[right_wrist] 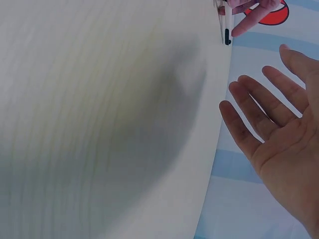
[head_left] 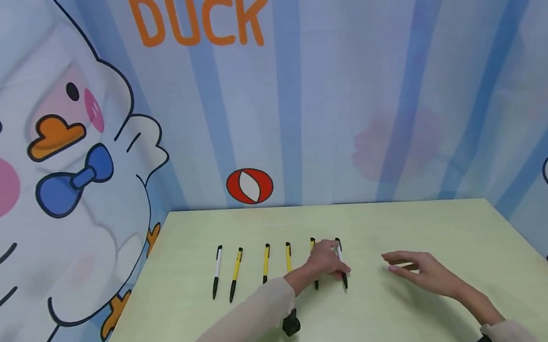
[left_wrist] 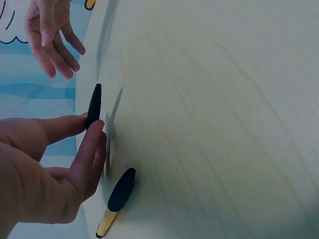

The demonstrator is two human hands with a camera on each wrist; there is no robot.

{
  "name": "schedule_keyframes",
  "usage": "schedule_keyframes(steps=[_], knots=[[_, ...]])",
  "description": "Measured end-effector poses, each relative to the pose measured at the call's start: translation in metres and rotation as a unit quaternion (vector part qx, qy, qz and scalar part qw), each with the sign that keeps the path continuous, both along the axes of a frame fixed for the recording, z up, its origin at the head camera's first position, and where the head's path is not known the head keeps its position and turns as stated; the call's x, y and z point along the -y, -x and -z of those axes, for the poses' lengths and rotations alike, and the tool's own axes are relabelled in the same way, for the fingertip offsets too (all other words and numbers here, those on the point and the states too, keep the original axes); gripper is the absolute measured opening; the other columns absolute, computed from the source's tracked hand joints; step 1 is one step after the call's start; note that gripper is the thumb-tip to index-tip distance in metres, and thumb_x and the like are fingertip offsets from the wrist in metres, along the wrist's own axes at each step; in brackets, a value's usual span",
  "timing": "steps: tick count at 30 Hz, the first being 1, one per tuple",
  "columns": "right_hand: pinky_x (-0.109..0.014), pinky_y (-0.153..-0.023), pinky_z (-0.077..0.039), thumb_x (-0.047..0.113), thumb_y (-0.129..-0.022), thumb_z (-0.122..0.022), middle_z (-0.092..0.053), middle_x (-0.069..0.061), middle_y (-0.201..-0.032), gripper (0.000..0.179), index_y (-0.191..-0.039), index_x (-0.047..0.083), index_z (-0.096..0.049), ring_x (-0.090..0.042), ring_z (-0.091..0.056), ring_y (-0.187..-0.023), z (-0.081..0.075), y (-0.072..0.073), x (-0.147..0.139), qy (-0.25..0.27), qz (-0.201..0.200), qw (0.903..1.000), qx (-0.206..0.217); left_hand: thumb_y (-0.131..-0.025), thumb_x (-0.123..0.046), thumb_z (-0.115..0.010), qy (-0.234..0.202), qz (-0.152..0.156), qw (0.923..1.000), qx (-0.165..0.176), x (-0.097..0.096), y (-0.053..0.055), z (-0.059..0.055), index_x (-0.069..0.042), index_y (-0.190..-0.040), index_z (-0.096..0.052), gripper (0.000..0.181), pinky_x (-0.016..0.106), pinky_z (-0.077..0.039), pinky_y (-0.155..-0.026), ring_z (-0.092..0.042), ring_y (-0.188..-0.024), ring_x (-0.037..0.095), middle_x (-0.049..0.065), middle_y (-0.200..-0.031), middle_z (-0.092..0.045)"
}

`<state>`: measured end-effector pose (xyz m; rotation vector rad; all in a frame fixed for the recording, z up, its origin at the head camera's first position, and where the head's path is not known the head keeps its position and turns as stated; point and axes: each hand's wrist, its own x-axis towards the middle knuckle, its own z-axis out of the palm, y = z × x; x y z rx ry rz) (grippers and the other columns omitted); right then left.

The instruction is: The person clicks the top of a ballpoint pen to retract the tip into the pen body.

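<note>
At the right end of a row of pens, my left hand (head_left: 325,258) pinches a white pen with a black grip (head_left: 345,280) between thumb and fingers. In the left wrist view the black grip of the white pen (left_wrist: 93,105) sticks out beyond the fingertips, beside its shadow. A yellow pen (head_left: 313,242) lies just left of it, partly covered by the left hand. My right hand (head_left: 421,273) hovers over the table to the right, fingers loosely extended. The right wrist view shows the right palm (right_wrist: 289,154) holding nothing.
Further left on the pale table (head_left: 187,232) lie a white pen (head_left: 218,270) and several yellow pens (head_left: 236,273), roughly parallel. The left forearm hides the lower ends of some. A printed duck curtain (head_left: 331,108) stands behind the table.
</note>
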<state>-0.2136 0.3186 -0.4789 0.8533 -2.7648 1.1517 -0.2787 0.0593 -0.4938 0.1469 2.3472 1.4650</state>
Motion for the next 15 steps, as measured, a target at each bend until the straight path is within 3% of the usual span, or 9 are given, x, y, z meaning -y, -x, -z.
schedule_keyframes(steps=[2,5,7,8,11,13,15], knots=[[-0.026,-0.083,-0.062,0.015,-0.102,-0.062,-0.068,-0.026,-0.127,0.034,-0.129,-0.005,-0.065,-0.003,-0.068,-0.111,0.0008,0.0002,-0.0004,-0.002,-0.001,1.0000,0.003,-0.076,0.001,-0.087,0.038,0.022,0.9985,-0.032,-0.0015,-0.0002,0.0004,0.001,-0.134,-0.062,0.063,0.026,-0.061,-0.057,-0.076,-0.066,0.024,0.010,-0.085,-0.068],[-0.026,-0.084,-0.062,0.016,-0.103,-0.061,-0.068,-0.026,-0.128,0.035,-0.130,-0.006,-0.065,-0.005,-0.069,-0.112,0.0024,0.0007,0.0005,-0.007,-0.003,0.9999,0.011,-0.075,0.000,-0.089,0.076,0.050,0.9930,-0.076,-0.0018,-0.0014,-0.0006,0.001,-0.099,-0.065,0.034,0.023,-0.059,-0.054,-0.075,-0.062,0.023,0.009,-0.075,-0.066],[-0.026,-0.084,-0.062,0.017,-0.103,-0.061,-0.068,-0.026,-0.128,0.035,-0.130,-0.005,-0.065,-0.007,-0.069,-0.112,0.0024,0.0012,0.0011,-0.011,-0.004,0.9998,0.015,-0.074,0.000,-0.089,0.088,0.059,0.9900,-0.093,-0.0017,-0.0026,-0.0011,-0.002,-0.084,-0.059,0.032,0.022,-0.058,-0.053,-0.074,-0.060,0.022,0.007,-0.071,-0.064],[-0.026,-0.084,-0.062,0.017,-0.103,-0.061,-0.068,-0.026,-0.128,0.035,-0.130,-0.005,-0.065,-0.008,-0.069,-0.112,0.0020,0.0013,0.0013,-0.012,-0.004,0.9998,0.016,-0.074,0.000,-0.089,0.086,0.059,0.9899,-0.096,-0.0015,-0.0032,-0.0013,-0.001,-0.084,-0.058,0.032,0.022,-0.058,-0.052,-0.074,-0.060,0.022,0.007,-0.069,-0.064],[-0.026,-0.084,-0.062,0.016,-0.103,-0.061,-0.068,-0.025,-0.128,0.035,-0.130,-0.005,-0.065,-0.011,-0.070,-0.111,-0.0001,0.0017,0.0011,-0.015,-0.005,0.9998,0.013,-0.076,0.000,-0.088,0.065,0.047,0.9938,-0.077,-0.0002,-0.0044,-0.0018,0.003,-0.111,-0.066,0.042,0.023,-0.059,-0.053,-0.075,-0.061,0.022,0.008,-0.070,-0.067],[-0.026,-0.084,-0.062,0.016,-0.103,-0.061,-0.068,-0.026,-0.128,0.034,-0.130,-0.005,-0.065,-0.012,-0.071,-0.111,-0.0019,0.0021,0.0007,-0.015,-0.006,0.9998,0.010,-0.078,-0.001,-0.086,0.050,0.037,0.9959,-0.066,0.0024,-0.0046,-0.0026,0.003,-0.134,-0.060,0.062,0.025,-0.062,-0.058,-0.075,-0.063,0.022,0.009,-0.073,-0.070],[-0.025,-0.083,-0.062,0.015,-0.102,-0.062,-0.068,-0.026,-0.128,0.034,-0.130,-0.005,-0.065,-0.011,-0.071,-0.111,-0.0028,0.0023,0.0000,-0.011,-0.005,0.9999,0.006,-0.081,-0.004,-0.084,0.037,0.030,0.9972,-0.058,0.0068,-0.0043,-0.0035,0.000,-0.148,-0.051,0.074,0.029,-0.064,-0.069,-0.076,-0.066,0.023,0.011,-0.077,-0.073]])
